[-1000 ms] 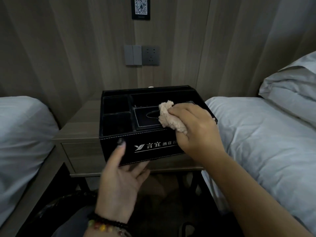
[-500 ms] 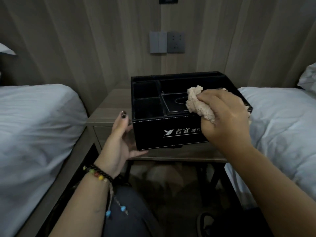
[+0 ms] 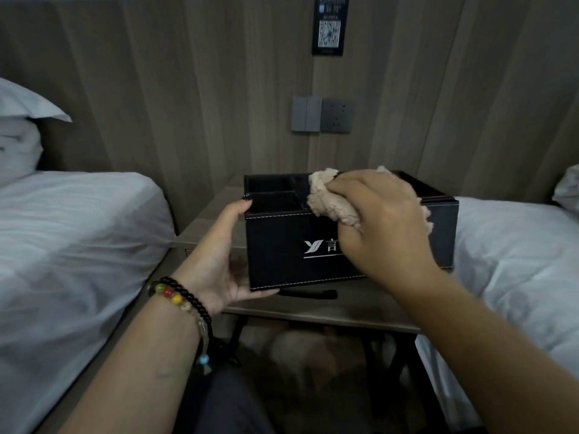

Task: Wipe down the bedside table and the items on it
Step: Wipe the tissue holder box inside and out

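Note:
A black leather-look organizer box [image 3: 282, 255] with white stitching and a white logo sits at the front edge of the wooden bedside table [image 3: 206, 220]. My left hand [image 3: 216, 261] holds its left end, thumb up at the top corner and fingers under the bottom edge. My right hand [image 3: 382, 220] grips a bunched beige cloth [image 3: 329, 198] and presses it on the box's top front rim beside the open compartments. The hand hides the right part of the box's top.
White-sheeted beds flank the table, one at left [image 3: 78, 245] and one at right [image 3: 517, 261], with a pillow [image 3: 18, 136] at far left. A wall switch and socket [image 3: 322, 114] and a QR sign [image 3: 329, 26] sit on the wood panel behind.
My left hand moved from under the box's front to its left end. My right hand slid the cloth from the tissue slot toward the front rim. The view dropped lower and shifted.

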The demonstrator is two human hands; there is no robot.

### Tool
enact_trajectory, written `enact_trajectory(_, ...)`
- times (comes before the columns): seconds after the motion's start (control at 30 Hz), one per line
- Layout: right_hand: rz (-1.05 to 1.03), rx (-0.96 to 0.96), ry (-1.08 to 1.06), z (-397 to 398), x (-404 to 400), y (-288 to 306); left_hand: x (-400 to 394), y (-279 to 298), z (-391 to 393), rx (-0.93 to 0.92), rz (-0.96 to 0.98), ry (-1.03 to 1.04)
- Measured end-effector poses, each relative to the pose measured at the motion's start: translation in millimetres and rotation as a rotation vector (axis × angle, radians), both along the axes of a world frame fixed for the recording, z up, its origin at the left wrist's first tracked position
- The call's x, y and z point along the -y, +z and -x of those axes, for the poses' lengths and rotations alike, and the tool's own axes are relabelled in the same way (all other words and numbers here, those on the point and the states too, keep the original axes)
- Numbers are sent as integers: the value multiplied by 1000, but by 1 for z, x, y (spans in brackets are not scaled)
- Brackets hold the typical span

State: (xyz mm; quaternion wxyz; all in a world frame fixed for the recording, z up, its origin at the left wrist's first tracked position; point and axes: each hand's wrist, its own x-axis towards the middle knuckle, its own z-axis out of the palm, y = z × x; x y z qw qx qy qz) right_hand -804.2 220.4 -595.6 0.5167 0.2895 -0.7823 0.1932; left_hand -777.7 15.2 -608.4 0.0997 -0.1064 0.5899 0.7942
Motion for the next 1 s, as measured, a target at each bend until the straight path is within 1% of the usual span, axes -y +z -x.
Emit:
enact_trajectory(0.1, -33, 90, 43, 12, 6, 21, -2, 3, -7, -166, 50, 0)
enact_trajectory(0.13, -40, 143, 55, 17, 5, 29, -3, 2, -9, -240, 122, -1)
enact_trajectory(0.23, -72, 335, 110, 31, 4, 54, -4, -1, -12, -507, 455, -66)
enact_trajectory(0.33, -111, 513, 120, 45, 4, 78, 2, 5, -8, -643, 557, -162)
enact_trajectory(0.43, -115, 644, 107, 56, 5, 94, 15, 17, 10, -721, 832, -111)
enact_trajectory(0.5, -111, 690, 117, 60, 5, 98, 25, 27, 22, -765, 1100, -85)
enact_trajectory(0.57, -106, 702, 131, 62, 5, 99, 34, 34, 36, -818, 1332, -56)
enact_trajectory(0.63, -102, 666, 138, 63, 5, 95, 38, 39, 45, -918, 1442, -67)
enact_trajectory(0.67, -93, 633, 136, 64, 5, 92, 39, 41, 49, -960, 1446, -98)
enact_trajectory(0.73, -60, 542, 122, 64, 8, 83, 39, 41, 54, -955, 1365, -151)
enact_trajectory(0.87, 3, 278, 119, 48, 29, 59, 39, 33, 61, -987, 1262, -131)
enact_trajectory(0.93, -42, 187, 148, 32, 47, 43, 39, 31, 62, -1015, 1207, -126)
enact_trajectory(1.0, -153, 126, 104, 18, 62, 28, 39, 30, 63, -1032, 1157, -138)
